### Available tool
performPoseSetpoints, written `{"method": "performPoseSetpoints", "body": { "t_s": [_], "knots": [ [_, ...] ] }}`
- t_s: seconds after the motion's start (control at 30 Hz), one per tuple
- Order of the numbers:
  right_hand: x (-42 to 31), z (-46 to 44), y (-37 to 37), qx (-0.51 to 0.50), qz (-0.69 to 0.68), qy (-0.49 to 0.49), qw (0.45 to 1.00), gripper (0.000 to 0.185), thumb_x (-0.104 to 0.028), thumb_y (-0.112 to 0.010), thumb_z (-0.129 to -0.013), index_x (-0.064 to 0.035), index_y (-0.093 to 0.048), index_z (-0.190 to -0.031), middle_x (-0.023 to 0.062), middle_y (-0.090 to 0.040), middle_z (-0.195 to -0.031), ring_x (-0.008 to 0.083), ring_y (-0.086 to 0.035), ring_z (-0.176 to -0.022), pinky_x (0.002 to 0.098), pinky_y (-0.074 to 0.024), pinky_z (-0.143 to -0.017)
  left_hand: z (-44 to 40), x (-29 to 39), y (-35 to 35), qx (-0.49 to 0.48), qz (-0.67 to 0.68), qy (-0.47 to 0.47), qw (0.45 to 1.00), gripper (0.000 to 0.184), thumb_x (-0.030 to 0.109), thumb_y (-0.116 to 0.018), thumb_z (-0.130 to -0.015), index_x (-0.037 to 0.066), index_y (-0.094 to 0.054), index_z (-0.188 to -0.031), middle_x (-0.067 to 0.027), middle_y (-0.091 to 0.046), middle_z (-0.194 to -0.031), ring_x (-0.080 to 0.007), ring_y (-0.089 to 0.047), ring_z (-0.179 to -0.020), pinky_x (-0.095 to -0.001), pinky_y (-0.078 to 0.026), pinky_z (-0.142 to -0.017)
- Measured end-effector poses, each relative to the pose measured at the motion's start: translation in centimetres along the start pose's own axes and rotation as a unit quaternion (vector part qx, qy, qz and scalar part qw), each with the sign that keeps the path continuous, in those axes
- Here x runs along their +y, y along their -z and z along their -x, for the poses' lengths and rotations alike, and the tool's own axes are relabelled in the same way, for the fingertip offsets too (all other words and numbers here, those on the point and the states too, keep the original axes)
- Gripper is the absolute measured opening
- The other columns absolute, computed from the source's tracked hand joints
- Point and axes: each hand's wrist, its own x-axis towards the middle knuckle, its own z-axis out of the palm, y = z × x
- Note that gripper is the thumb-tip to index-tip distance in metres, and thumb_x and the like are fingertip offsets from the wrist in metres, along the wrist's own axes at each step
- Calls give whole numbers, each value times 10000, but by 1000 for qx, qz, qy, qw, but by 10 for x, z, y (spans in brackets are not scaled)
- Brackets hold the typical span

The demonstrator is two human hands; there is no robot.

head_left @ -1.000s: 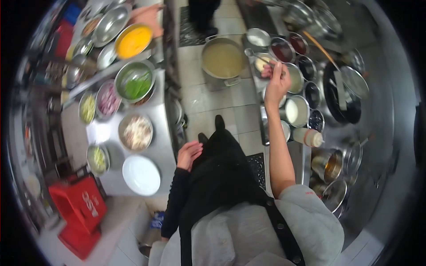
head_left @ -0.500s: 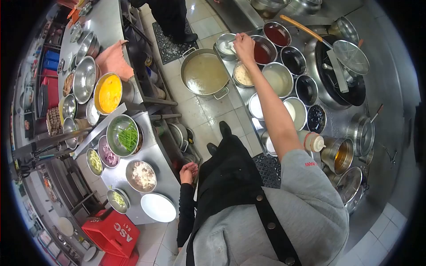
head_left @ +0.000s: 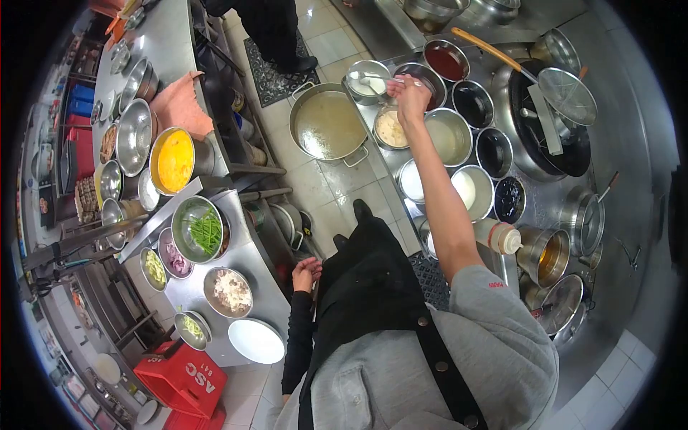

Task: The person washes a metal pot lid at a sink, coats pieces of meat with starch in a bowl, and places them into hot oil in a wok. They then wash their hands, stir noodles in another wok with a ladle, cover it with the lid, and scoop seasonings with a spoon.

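My right hand (head_left: 410, 99) is closed on the handle of a metal spoon (head_left: 370, 77). The spoon's bowl lies over a steel container of white powder (head_left: 367, 89) at the counter's near corner. Just below my right hand stands a container of pale, cream-coloured grains (head_left: 390, 129). Under and beside the hand is a pot of dark red sauce (head_left: 427, 76), partly covered by it. My left hand (head_left: 307, 274) hangs beside the prep table, fingers loosely bent, with nothing seen in it.
A large pot of broth (head_left: 326, 122) stands low beside the counter. Near my right forearm are a squeeze bottle (head_left: 502, 238) and several sauce pots. A strainer (head_left: 567, 96) rests over the wok (head_left: 577, 154). The left table (head_left: 247, 287) carries bowls of chopped food and a white bowl (head_left: 256, 341).
My right hand has moved back and slightly right from the white powder, and the spoon now shows. My left hand has barely moved.
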Motion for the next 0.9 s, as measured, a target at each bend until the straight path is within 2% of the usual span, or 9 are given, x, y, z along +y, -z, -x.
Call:
{"method": "performPoseSetpoints", "body": {
  "t_s": [0.33, 0.4, 0.5, 0.53, 0.57, 0.6, 0.73, 0.87, 0.9],
  "knots": [
    [-50, 91, 8, -81, -80, 16, 993, 250, -131, -503, -1031, 101, -593, -1054, 234, -674, -889, 278, -665, -752, 364, -557, -703, 17, 12, -5, -3, -8, -55, 998, 199, 8, -600, -903, 8, -663, -1092, -110, -723, -992, -179, -688, -836, -294, -550, -748],
    [-59, 139, -10, -134, -51, 5, 990, 261, -145, -520, -1027, 101, -593, -1076, 231, -673, -920, 270, -664, -791, 366, -548, -701, 3, -8, 8, -33, -41, -152, 987, 157, -29, -564, -885, -25, -712, -937, -123, -731, -935, -185, -689, -831, -306, -552, -744],
    [-61, 221, -48, -180, -23, -55, 982, 294, -151, -508, -1031, 127, -586, -1083, 232, -678, -896, 242, -653, -765, 333, -538, -689, 62, 31, -8, 0, -203, -317, 927, 192, -88, -456, -698, -24, -575, -562, -152, -618, -570, -240, -674, -595, -334, -555, -621],
    [-57, 252, -61, -217, -17, -77, 973, 294, -153, -508, -1031, 125, -589, -1080, 229, -679, -894, 234, -652, -753, 328, -537, -678, 65, 27, -8, 34, -226, -358, 905, 170, -54, -471, -684, -18, -537, -531, -134, -549, -512, -228, -644, -525, -327, -522, -516],
    [-55, 281, -72, -249, -10, -90, 964, 294, -155, -509, -1032, 122, -593, -1078, 225, -680, -892, 227, -650, -741, 324, -537, -668, 96, 51, -18, 57, -157, -269, 949, 150, -30, -456, -664, -17, -503, -522, -112, -500, -486, -219, -587, -453, -313, -472, -454],
    [-54, 307, -82, -276, -1, -98, 956, 294, -157, -509, -1033, 120, -596, -1075, 222, -682, -890, 219, -649, -728, 319, -536, -657, 97, 46, -15, 105, -231, -370, 894, 136, -12, -429, -652, -23, -492, -532, -130, -457, -482, -225, -543, -445, -362, -426, -457],
    [-10, 402, -112, -350, 31, -151, 924, 281, -186, -518, -1038, 67, -638, -1060, 190, -694, -863, 184, -659, -693, 307, -543, -623, 147, 58, -14, 92, -200, -375, 900, 150, 8, -408, -676, -43, -489, -560, -181, -436, -501, -269, -529, -496, -442, -381, -524],
    [25, 468, -119, -518, 241, 92, 815, 234, -133, -513, -1029, 64, -638, -1030, 141, -698, -884, 182, -665, -719, 322, -546, -657, 161, 36, -4, 97, -256, -406, 872, 219, 105, -492, -792, -42, -586, -660, -277, -567, -678, -428, -597, -689, -469, -439, -639],
    [16, 477, -117, -524, 252, 205, 787, 237, -140, -520, -1028, 60, -648, -1031, 127, -696, -900, 171, -662, -738, 310, -547, -672, 151, 24, -4, 123, -218, -518, 818, 210, 114, -490, -810, -25, -625, -730, -242, -604, -693, -415, -608, -703, -456, -464, -670]
  ]
}}
